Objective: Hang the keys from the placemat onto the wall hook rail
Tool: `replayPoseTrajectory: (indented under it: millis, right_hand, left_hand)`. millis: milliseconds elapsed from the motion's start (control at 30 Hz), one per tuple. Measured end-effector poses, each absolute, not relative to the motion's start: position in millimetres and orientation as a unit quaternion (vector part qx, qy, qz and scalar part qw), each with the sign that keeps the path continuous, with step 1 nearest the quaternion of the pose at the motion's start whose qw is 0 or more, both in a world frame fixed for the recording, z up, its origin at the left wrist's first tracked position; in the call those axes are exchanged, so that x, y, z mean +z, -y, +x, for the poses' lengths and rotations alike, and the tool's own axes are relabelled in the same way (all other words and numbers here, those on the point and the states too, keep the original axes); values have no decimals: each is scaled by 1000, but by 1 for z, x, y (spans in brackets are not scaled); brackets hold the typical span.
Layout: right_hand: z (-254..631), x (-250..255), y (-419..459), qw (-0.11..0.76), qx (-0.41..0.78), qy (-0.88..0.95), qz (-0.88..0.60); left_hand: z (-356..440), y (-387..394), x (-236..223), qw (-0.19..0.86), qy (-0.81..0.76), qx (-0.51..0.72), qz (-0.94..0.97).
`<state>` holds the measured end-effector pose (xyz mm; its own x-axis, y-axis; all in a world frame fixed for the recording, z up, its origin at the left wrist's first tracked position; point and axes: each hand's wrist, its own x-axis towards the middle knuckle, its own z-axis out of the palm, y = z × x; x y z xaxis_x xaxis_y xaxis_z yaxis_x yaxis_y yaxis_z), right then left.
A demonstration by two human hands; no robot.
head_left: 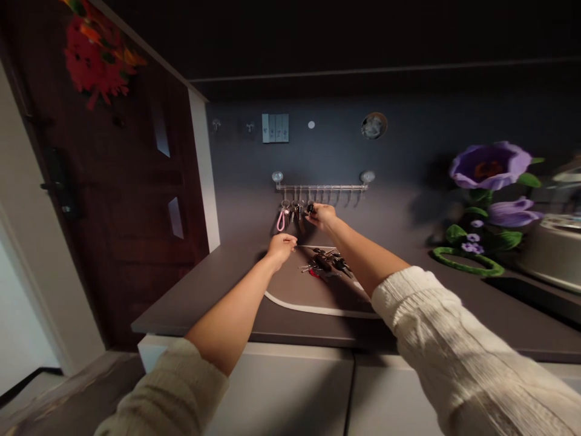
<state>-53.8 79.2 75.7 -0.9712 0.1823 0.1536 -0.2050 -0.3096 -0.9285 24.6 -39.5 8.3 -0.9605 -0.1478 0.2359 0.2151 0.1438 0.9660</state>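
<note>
On the dark wall, a hook rail (pixel 321 188) holds several key rings and a pink strap (pixel 281 220) at its left end. My right hand (pixel 324 215) is closed on a dark bunch of keys (pixel 311 209) just under one of the hooks. Lower and to the left, my left hand (pixel 282 247) is pinched closed above the mat's edge; whatever its fingertips hold is too small to make out. Between my forearms, a pile of keys (pixel 324 262) with a red piece lies on the brown mat (pixel 290 293) with a pale rim.
Purple artificial flowers (pixel 490 166) with a green ring base (pixel 467 261) stand at the right, beside a pale rounded appliance (pixel 551 248). Above the rail are a switch panel (pixel 275 128) and a round wall hole (pixel 374 126). A dark door (pixel 136 200) is at the left.
</note>
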Motion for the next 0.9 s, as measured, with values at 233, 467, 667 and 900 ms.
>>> replayPoseTrajectory:
  millis: [233,467,667,900]
  right_hand:
    - [-55,71,-82,101,805,584,23]
    - [-51,67,-85,84,811,579,25]
    - [-41,59,-92,86,762,641,35]
    - [-34,37,-120,150,632,756,85]
  left_hand:
    - [23,40,7,123,747,-652,-29]
    - [20,40,2,117,750,-650,-35]
    - [19,40,2,124,750,-649,-35]
    - [22,41,3,128,748,-650,-43]
